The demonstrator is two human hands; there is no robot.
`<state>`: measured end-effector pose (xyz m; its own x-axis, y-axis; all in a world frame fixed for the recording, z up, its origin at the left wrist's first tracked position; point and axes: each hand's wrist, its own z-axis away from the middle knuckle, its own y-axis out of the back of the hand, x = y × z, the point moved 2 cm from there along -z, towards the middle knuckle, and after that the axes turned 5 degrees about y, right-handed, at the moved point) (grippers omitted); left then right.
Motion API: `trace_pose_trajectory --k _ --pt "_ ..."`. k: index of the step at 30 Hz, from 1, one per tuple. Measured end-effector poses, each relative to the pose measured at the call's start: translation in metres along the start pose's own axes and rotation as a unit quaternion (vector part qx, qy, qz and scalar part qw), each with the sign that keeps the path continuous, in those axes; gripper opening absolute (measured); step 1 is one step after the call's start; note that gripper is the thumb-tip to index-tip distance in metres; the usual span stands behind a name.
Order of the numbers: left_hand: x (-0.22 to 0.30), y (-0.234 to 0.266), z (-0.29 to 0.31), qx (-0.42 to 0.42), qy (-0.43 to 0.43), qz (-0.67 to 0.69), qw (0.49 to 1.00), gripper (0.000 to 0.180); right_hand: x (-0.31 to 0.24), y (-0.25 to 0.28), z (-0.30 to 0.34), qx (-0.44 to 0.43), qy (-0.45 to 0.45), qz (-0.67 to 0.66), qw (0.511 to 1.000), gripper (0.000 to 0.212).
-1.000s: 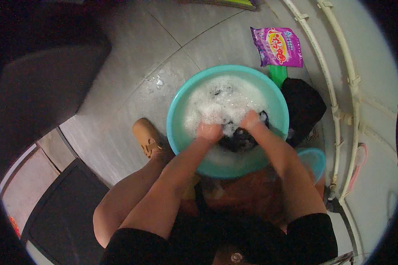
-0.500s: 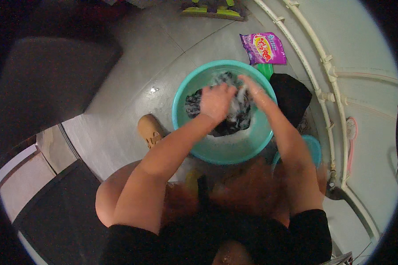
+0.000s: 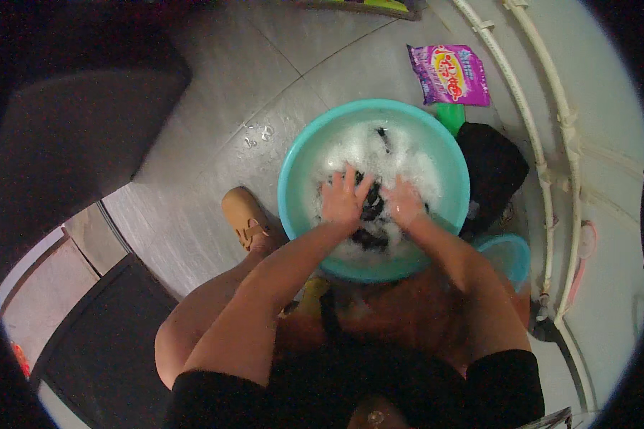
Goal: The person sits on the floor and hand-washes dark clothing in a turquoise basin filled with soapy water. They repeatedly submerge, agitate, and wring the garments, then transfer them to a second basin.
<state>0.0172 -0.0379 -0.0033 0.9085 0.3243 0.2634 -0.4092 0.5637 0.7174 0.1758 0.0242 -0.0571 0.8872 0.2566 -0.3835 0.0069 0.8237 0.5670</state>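
Observation:
A round turquoise basin [image 3: 289,207] stands on the floor in front of me, holding white suds [image 3: 411,154] and a dark cloth or garment [image 3: 371,239] mostly sunk in the foamy water. Over the cloth's left part lies my left hand [image 3: 344,200], its fingers spread and pointing away from me. To its right, my right hand [image 3: 405,203] rests in the foam with fingers apart, their tips partly hidden by suds. Both palms face down onto the wet cloth. Neither hand grips it visibly.
Beyond the basin lies a purple packet [image 3: 454,77] beside a green object [image 3: 451,116]. A black cloth-like item [image 3: 490,171] and a small blue basin [image 3: 511,261] sit to the right, near white wall pipes [image 3: 540,164] and a pink-handled brush [image 3: 583,257]. Water drops wet the floor.
The cloth was bunched up above the water with my hands on it; now it is lower and spread in thick suds. My hands have moved nearer to me and lie flat.

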Motion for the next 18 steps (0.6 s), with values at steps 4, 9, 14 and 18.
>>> trace_pose_trajectory --k 4,9,14,18 --pt "-0.012 -0.022 -0.043 -0.075 0.071 0.086 0.991 0.075 0.047 -0.019 -0.051 -0.115 0.047 -0.024 0.992 0.047" --pt "-0.046 -0.045 -0.073 -0.216 0.050 0.125 0.967 0.073 -0.017 0.033 -0.049 -0.005 0.074 -0.016 0.997 0.044" --pt "-0.026 0.040 -0.086 -0.142 0.073 0.083 0.984 0.074 0.000 0.032 -0.087 0.220 0.015 -0.157 0.963 0.052" --pt "0.032 0.109 -0.016 0.032 -0.037 0.086 0.995 0.080 0.025 0.070 -0.052 0.065 0.061 -0.673 0.735 0.077"
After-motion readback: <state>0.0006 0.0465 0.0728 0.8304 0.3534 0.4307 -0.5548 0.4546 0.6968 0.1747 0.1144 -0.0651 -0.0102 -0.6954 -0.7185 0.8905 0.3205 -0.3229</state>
